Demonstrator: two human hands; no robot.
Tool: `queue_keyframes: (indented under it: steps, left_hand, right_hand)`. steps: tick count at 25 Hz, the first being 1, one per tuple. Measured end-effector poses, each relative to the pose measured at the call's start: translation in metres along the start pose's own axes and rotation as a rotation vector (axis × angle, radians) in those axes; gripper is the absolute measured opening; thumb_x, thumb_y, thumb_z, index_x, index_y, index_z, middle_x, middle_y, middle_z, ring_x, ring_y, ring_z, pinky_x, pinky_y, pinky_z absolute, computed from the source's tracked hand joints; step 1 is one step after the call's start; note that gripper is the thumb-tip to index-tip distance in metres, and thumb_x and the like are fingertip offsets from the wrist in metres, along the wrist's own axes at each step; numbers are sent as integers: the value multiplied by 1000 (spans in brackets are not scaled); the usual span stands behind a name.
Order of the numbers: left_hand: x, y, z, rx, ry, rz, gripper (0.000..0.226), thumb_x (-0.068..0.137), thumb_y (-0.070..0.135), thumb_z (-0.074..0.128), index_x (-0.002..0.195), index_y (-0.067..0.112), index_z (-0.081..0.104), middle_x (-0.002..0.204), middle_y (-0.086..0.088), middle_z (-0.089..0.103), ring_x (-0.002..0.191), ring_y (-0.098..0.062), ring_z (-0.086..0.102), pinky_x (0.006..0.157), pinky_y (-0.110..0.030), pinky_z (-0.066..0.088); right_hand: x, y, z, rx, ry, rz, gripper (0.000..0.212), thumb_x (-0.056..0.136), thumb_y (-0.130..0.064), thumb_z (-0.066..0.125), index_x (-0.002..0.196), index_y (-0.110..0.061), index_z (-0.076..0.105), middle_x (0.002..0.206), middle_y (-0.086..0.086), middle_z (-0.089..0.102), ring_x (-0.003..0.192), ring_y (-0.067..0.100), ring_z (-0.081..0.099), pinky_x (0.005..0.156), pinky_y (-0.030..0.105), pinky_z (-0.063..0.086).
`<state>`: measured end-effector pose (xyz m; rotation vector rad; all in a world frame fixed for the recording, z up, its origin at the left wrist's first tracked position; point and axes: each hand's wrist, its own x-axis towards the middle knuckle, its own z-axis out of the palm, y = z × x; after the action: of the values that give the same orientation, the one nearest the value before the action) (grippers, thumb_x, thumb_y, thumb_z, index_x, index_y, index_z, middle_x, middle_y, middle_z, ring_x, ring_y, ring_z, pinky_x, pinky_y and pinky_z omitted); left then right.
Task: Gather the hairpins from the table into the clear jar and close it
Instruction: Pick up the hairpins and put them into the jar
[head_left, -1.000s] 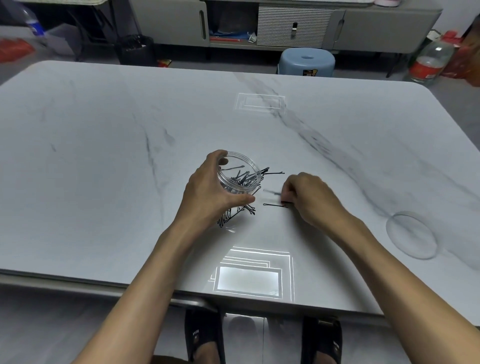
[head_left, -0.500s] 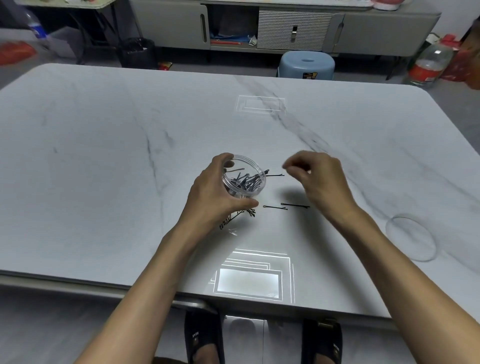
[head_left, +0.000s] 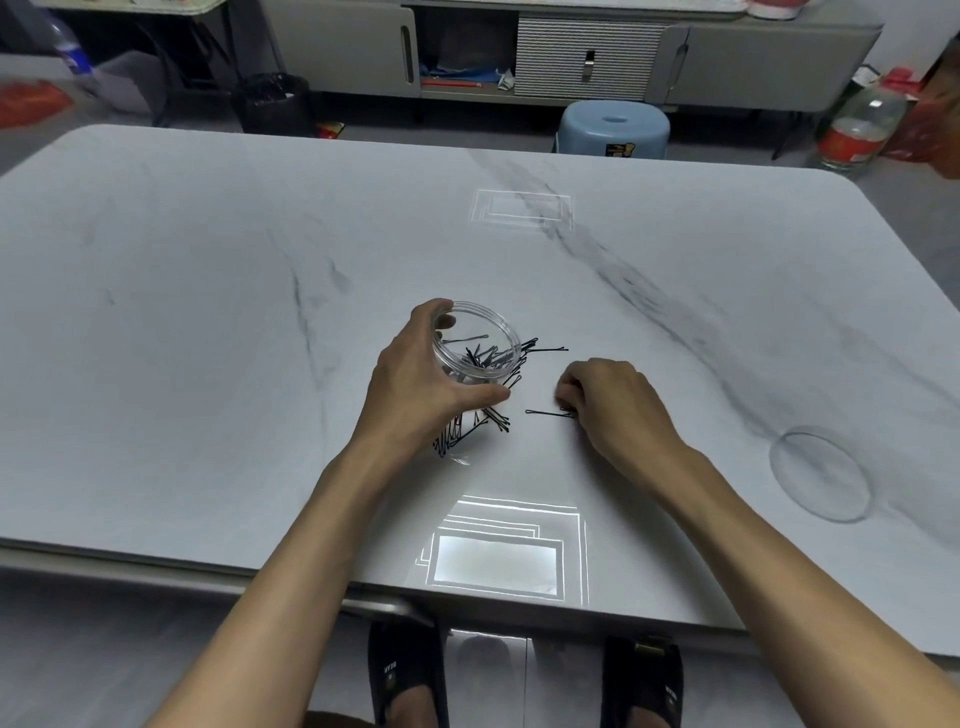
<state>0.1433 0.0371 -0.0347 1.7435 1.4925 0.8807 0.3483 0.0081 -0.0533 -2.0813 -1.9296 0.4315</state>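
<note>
A clear jar (head_left: 506, 328) with several black hairpins inside is tilted, its mouth towards the right, and my left hand (head_left: 415, 387) grips it from the left side. More hairpins (head_left: 498, 418) lie in a pile under and beside it. One loose hairpin (head_left: 545, 413) lies on the table right of the jar, and my right hand (head_left: 618, 400) rests on the table with its fingertips pinched on that pin's right end. Another hairpin (head_left: 548, 349) lies just behind, near the jar's mouth. The clear round lid (head_left: 821, 473) lies flat at the right.
The white marble table (head_left: 208, 312) spreads wide on all sides. A blue stool (head_left: 615, 130) stands beyond the far edge, with cabinets behind it. A large bottle (head_left: 857, 130) stands on the floor at the far right.
My right hand rose towards the jar's mouth half a second ago, then dropped back onto the table at a loose hairpin. My left hand has kept hold of the jar.
</note>
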Motion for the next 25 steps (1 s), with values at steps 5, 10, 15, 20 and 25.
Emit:
queue_keyframes:
  steps: [5,10,15,20,25]
  left_hand:
    - [1,1,0,3,-3,3,97,54,35,92,137,28,42,127,10,57,120,-11,50,95,-30,44]
    - [0,1,0,1,-10,0,97,55,34,92,137,28,42,128,11,56,120,-9,50,92,-26,42]
    - [0,1,-2,4,-5,-6,97,55,34,93,137,27,42,128,11,57,121,-10,50,93,-27,42]
    - [0,1,-1,10,-10,2,97,55,33,92,138,27,42,128,10,56,121,-10,50,96,-30,44]
    - [0,1,-1,6,-13,2,97,55,34,92,138,27,42,129,10,56,121,-10,50,93,-25,41]
  right_hand:
    - [-5,2,-6,49,-59,43,14,78,-26,74,87,-17,69,88,-1,65,87,22,59,68,30,41]
    - [-4,1,0,-110,1,-47,10,86,-8,58,85,-14,66,91,4,66,89,28,59,67,31,40]
    - [-3,1,5,-226,-2,-60,22,83,1,48,94,-10,63,97,10,63,90,32,56,67,34,41]
    - [-3,4,6,-113,-22,-182,40,75,12,40,105,-8,60,99,11,62,91,31,57,77,38,46]
    - [-1,17,0,20,-70,-160,36,77,12,54,99,-15,65,96,2,58,89,22,57,77,31,46]
